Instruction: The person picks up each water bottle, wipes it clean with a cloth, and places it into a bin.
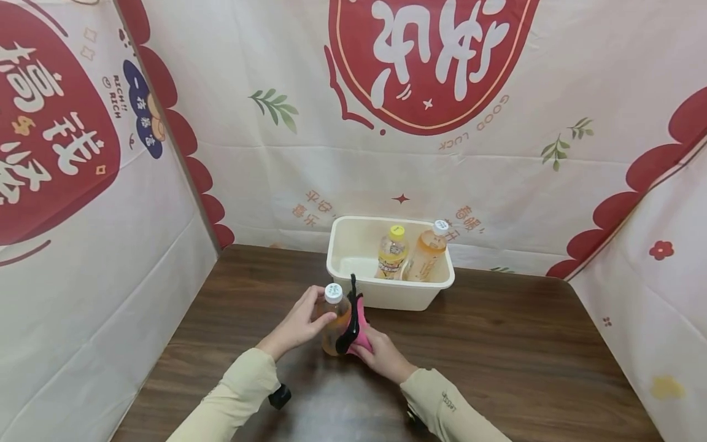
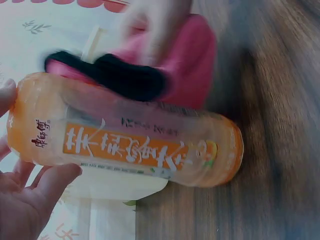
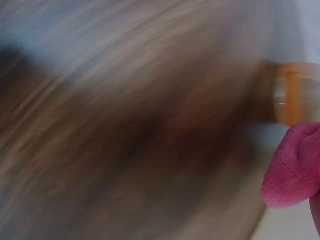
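Observation:
My left hand [image 1: 301,322] grips a clear bottle of orange drink [image 1: 330,345] near its neck, under a white cap. In the left wrist view the bottle [image 2: 135,150] shows an orange label with white characters. On the bottle's right side, my right hand [image 1: 385,357] holds a pink cloth with black edging [image 1: 363,325] up close against it. The left wrist view blurs the right hand [image 2: 155,25] and the cloth [image 2: 192,65]. Only a pink fold of cloth [image 3: 292,167] and the bottle's orange end [image 3: 292,95] appear at the right wrist view's edge.
Just behind the hands stands a cream plastic bin [image 1: 353,298]. Inside are a yellow-capped bottle [image 1: 391,255] and a white-capped bottle of orange drink [image 1: 426,255]. A brown wood-grain table [image 1: 497,356] lies below, with printed white cloth walls [image 1: 265,184] around it.

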The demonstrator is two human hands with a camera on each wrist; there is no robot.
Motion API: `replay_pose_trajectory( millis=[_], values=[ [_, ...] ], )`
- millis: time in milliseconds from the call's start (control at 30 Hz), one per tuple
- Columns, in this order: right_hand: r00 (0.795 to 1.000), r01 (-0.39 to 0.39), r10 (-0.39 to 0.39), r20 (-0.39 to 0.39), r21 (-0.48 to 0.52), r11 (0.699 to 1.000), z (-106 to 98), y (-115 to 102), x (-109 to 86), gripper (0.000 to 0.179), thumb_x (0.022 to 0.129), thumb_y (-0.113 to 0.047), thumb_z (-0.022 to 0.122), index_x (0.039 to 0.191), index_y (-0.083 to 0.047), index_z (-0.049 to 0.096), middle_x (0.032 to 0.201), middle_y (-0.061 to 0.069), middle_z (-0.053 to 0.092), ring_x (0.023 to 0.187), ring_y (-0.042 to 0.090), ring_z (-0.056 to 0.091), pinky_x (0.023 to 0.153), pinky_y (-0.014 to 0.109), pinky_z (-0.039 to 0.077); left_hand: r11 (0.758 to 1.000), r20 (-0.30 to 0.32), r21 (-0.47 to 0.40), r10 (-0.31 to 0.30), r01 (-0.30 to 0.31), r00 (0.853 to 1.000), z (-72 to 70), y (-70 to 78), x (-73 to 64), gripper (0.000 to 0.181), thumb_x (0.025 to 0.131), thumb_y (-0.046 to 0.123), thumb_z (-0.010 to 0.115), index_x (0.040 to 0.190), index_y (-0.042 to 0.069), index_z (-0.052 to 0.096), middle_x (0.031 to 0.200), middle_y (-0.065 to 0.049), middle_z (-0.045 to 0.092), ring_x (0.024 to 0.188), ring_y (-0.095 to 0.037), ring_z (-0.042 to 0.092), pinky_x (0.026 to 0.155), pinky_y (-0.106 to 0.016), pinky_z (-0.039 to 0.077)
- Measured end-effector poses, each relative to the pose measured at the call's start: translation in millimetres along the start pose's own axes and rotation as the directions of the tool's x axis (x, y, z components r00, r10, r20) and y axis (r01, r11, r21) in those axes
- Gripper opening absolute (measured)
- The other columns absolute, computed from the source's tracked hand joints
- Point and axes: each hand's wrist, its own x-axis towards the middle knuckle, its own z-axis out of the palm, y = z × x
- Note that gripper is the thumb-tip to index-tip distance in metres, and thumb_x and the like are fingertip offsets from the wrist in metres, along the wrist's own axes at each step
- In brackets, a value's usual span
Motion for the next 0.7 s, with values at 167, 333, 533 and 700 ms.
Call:
replay_pose_trajectory(
  millis=[167, 333, 533, 700],
  values=[
    [0.989, -0.033, 0.059, 0.138, -0.184, 0.982, 6, 18, -13.2, 0.030, 0.087, -0.022, 0.061, 0.112, -0.006, 0.059, 0.102, 0.007, 0.065, 0.089, 0.016, 0.061, 0.077, 0.032, 0.050, 1.000, 0.015, 0.015, -0.003, 0.003, 1.000, -1.4, 3.8, 1.7, 0.039, 0.085, 0.018, 0.064, 0.114, 0.004, 0.043, 0.114, -0.011, 0.048, 0.111, -0.027, 0.050, 0.089, -0.043, 0.044],
    [0.986, -0.042, 0.066, 0.152, -0.154, 0.987, -2, 14, -8.2, 0.027, 0.088, -0.025, 0.060, 0.107, -0.008, 0.061, 0.095, 0.003, 0.064, 0.083, 0.011, 0.058, 0.073, 0.028, 0.049, 0.999, 0.014, 0.033, -0.016, 0.016, 1.000, -3.0, 3.7, 3.1, 0.038, 0.085, 0.019, 0.064, 0.113, 0.005, 0.043, 0.112, -0.010, 0.048, 0.108, -0.027, 0.050, 0.087, -0.043, 0.045],
    [1.000, 0.015, -0.014, 0.026, -0.034, 0.999, -32, -23, 13.0, 0.020, 0.088, -0.020, 0.060, 0.104, -0.009, 0.061, 0.101, 0.003, 0.061, 0.087, 0.009, 0.057, 0.077, 0.029, 0.049, 0.999, 0.023, 0.026, -0.028, 0.027, 0.999, -3.0, 5.2, 1.1, 0.037, 0.084, 0.018, 0.065, 0.111, 0.006, 0.043, 0.111, -0.010, 0.049, 0.107, -0.027, 0.052, 0.086, -0.044, 0.046],
    [0.996, 0.082, -0.080, 0.029, -0.085, 0.993, -63, -54, 35.0, 0.035, 0.087, -0.013, 0.061, 0.120, -0.002, 0.056, 0.118, 0.013, 0.058, 0.104, 0.022, 0.057, 0.088, 0.038, 0.046, 0.999, 0.006, 0.033, 0.033, -0.033, 0.999, -0.8, 5.8, 2.8, 0.033, 0.083, 0.008, 0.064, 0.108, 0.003, 0.044, 0.106, -0.011, 0.049, 0.102, -0.026, 0.053, 0.086, -0.042, 0.046]
  ],
)
